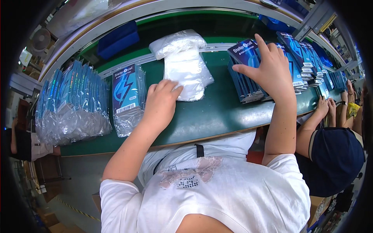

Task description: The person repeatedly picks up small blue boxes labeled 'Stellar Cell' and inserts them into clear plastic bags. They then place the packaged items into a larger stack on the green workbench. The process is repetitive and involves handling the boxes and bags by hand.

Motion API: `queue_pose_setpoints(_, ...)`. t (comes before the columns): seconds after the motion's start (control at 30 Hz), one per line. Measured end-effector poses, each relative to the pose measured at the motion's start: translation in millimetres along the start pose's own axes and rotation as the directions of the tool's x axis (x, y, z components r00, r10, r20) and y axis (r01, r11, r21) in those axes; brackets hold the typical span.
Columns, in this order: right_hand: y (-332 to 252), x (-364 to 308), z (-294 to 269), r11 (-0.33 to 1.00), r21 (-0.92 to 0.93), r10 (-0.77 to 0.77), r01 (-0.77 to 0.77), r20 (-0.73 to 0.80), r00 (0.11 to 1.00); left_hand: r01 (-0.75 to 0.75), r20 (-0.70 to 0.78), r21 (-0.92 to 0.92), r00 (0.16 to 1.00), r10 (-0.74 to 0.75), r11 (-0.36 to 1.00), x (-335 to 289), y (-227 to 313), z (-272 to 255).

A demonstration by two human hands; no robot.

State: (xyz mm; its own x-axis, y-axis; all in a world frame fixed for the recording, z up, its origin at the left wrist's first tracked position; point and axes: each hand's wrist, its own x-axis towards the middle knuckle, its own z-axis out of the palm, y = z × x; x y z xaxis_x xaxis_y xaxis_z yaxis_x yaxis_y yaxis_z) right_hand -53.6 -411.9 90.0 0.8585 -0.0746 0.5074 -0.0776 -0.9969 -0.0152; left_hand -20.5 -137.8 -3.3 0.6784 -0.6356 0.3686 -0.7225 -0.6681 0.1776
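Clear bags (184, 72): one pile; left hand (162, 99) touching, grip unclear; right hand (274, 72), fingers spread, at one blue-box stack (241, 83).

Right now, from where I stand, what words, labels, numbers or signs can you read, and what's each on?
I won't repeat printed wording, but it stands here:
Blue package by the right hand: large pale lettering, legible.
Bagged blue package beside the left hand: pale lettering, legible; barcode, fine print too small.
Row of bagged packages, far left: edge print too small.
Stacked packages, right: white labels, too small.
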Motion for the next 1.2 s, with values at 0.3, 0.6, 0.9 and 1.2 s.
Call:
queue_pose_setpoints(0.3,-34,-29,-34,0.513,0.844,-0.027,0.155,-0.165,0.986,0.066,-0.19,-0.226,0.975,-0.11,0.972,12,0,9)
queue_pose_setpoints(0.6,-54,-67,66,-0.552,0.365,-0.506,-0.75,0.568,0.649,0.017,-0.186,-0.163,0.981,-0.047,0.986,12,3,-4)
queue_pose_setpoints(0.9,-49,-80,75,-0.601,0.206,-0.591,-0.772,0.536,0.603,0.127,-0.1,-0.308,0.981,-0.165,0.943,13,-3,2)
queue_pose_setpoints(1.2,-66,-52,90,-0.578,0.347,-0.537,-0.739,0.52,0.664,0.324,-0.044,-0.576,0.905,-0.424,0.751,15,-10,0)
